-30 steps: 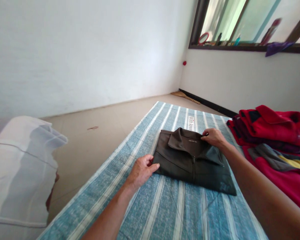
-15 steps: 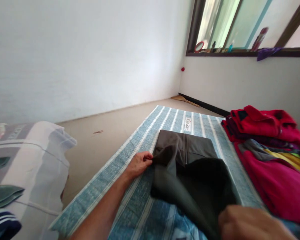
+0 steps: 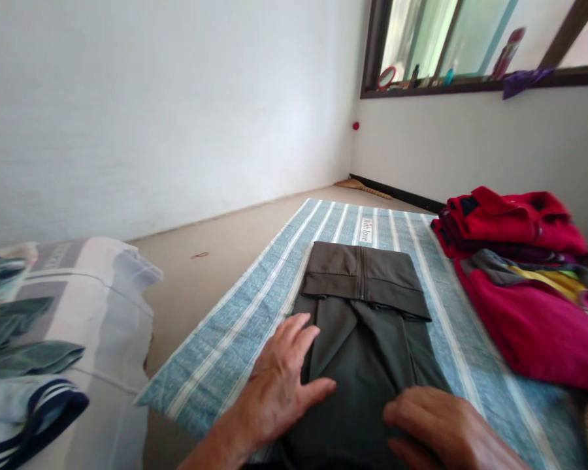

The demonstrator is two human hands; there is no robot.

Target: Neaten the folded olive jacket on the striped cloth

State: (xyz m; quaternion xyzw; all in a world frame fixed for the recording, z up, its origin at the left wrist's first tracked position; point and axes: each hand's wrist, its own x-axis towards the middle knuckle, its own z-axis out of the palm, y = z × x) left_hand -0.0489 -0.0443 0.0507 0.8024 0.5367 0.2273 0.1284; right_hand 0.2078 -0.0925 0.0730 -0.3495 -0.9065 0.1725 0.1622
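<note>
Left arm: comes in from the bottom edge, forearm angled up and inward; wrist low.
Left hand: open, fingers spread, palm down; thumb reaches over the dark olive zip jacket, fingertips near its left edge; nothing gripped.
Right hand: open and flat, fingers pointing left, lying on the lower right of the jacket; nothing pinched.
Hands: apart, near each other, neither clamped.
Jacket: folded, lying flat on the blue-and-white striped mat; top band folded over, zip showing.
Beside it: red garments and a magenta garment piled right; white bedding left, under a green cloth.
</note>
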